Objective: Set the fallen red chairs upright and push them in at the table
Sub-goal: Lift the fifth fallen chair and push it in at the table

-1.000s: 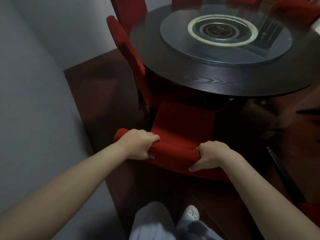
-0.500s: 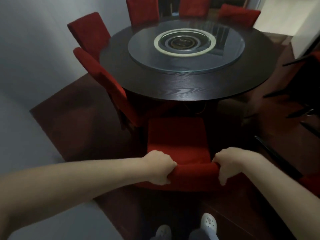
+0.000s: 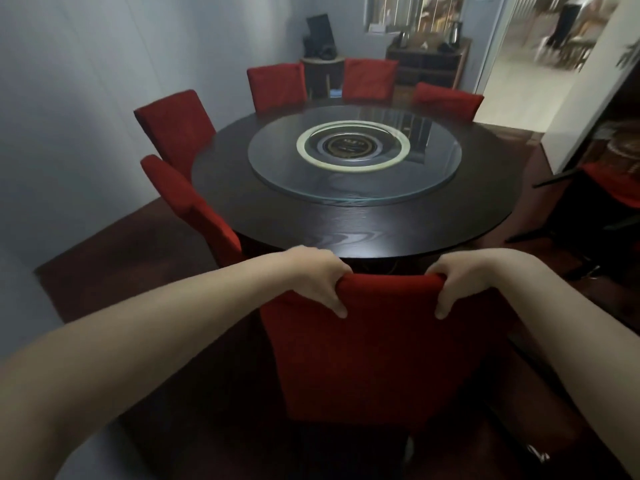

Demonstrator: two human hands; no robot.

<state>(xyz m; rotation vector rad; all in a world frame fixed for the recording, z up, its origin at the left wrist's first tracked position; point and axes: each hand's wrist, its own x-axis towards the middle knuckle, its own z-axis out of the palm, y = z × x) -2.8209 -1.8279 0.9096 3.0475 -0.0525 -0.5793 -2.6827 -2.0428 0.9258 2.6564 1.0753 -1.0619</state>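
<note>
A red chair [image 3: 377,344] stands upright right in front of me, its back facing me, close to the near edge of the round dark table [image 3: 346,223]. My left hand [image 3: 318,275] grips the top left corner of its backrest. My right hand [image 3: 464,282] grips the top right corner. Its seat and legs are hidden behind the backrest. Several more red chairs stand upright around the table, the nearest one [image 3: 194,209] at the left. On the floor at the far right lies a fallen red chair [image 3: 620,192] with dark legs sticking out.
A glass turntable [image 3: 356,181] sits on the table's middle. A grey wall [image 3: 69,116] runs close along the left. A dark sideboard [image 3: 429,67] stands at the back, next to an open doorway [image 3: 540,64] at the back right.
The chair in my hands has swung from lying on its back to upright. Both hands kept their hold on the backrest's top, and my view has risen to take in the whole table.
</note>
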